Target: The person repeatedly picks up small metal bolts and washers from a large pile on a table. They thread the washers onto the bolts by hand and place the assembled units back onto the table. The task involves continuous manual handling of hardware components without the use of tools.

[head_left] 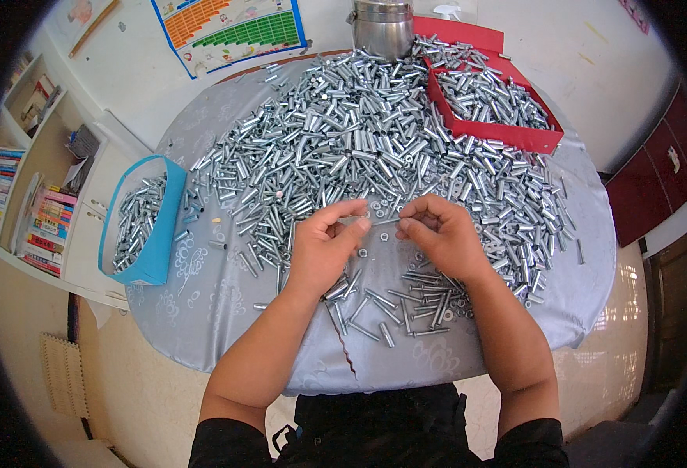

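Observation:
My left hand (325, 248) and my right hand (449, 239) meet over the middle of the table. Between their fingertips runs a thin metal bolt (385, 221), one end pinched by each hand. Loose nuts (363, 253) lie just beneath the fingers. Below my right hand is a small pile of long bolts (429, 300), with washers and nuts mixed in at its right side. A huge heap of silvery metal sleeves and bolts (343, 117) spreads beyond both hands. Whatever small part may sit on the held bolt is too small to make out.
A blue box (155, 269) holding metal pieces stands at the left. At the back right is a red box (507, 139), also full of them, beside a steel pot (382, 31). A silvery cloth (176, 327) covers the round table; a bookshelf (55, 179) stands left.

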A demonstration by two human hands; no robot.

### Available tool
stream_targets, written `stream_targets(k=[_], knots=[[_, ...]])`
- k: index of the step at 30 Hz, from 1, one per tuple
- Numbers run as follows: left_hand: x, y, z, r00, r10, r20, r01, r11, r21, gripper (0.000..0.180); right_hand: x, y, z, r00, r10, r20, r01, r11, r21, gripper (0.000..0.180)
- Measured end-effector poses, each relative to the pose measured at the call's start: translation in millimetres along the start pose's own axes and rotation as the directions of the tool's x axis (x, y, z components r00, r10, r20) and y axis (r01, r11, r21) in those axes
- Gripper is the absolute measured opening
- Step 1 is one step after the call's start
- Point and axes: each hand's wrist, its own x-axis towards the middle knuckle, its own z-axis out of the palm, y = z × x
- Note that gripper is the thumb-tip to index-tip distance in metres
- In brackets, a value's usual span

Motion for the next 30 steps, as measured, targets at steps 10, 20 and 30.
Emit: stream_targets(k=[10, 20, 30], knots=[[-2, 0, 2, 0.989, -0.103, 0.105, 0.111, 0.991, -0.076, 0.018, -1, -5, 0, 0.996, -0.012, 0.085, -0.001, 0.989, 0.147, 0.011], [2, 0, -3, 0.995, -0.018, -0.102, 0.000, 0.985, -0.172, 0.017, 6, 0, -4, 0.934, -0.356, 0.022, 0.317, 0.802, -0.505, 0.032], [5, 0, -6, 0.990, -0.012, -0.143, -0.023, 0.971, -0.239, 0.016, 37, 8, 2, 0.911, -0.400, 0.101, 0.289, 0.445, -0.848, 0.036]])
